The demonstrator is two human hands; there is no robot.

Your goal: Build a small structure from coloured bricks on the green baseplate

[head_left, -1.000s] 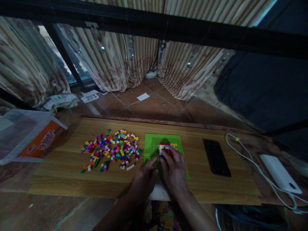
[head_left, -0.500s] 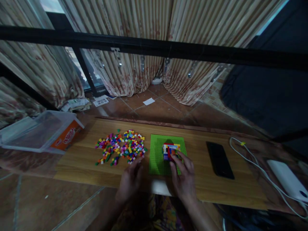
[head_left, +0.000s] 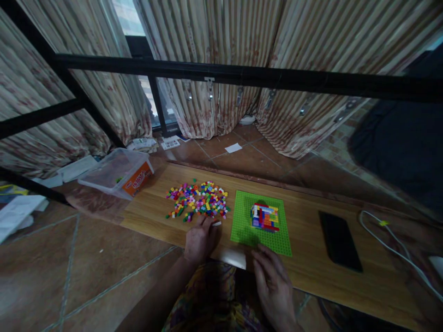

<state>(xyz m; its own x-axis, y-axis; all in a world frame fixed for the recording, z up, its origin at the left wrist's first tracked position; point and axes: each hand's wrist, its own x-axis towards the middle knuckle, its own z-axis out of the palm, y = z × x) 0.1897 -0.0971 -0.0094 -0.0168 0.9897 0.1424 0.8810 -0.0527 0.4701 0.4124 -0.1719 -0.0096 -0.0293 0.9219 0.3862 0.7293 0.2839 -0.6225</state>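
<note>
Small building bricks in many colours lie in a loose pile [head_left: 204,200] on the wooden board. My left hand [head_left: 200,240] is at the pile's near edge, its fingers closed. A small white brick [head_left: 216,223] shows at those fingertips, apparently pinched. To the right, a green studded baseplate [head_left: 242,226] carries a low multicoloured brick build [head_left: 266,217] with red, white, yellow, blue and orange parts. My right hand [head_left: 273,279] is by the baseplate's near edge, fingers stretched out and slightly apart, with nothing visible in them.
A black phone [head_left: 341,240] lies right of the baseplate, with a white cable [head_left: 389,242] beyond it. At the board's left end stands a clear plastic box [head_left: 116,173] with an orange label. A black rail [head_left: 242,74] crosses before the curtains.
The view has swung left. My right hand has let go of the brick build and drawn back toward me. My left hand has come closer to the pile's near edge, fingers closed.
</note>
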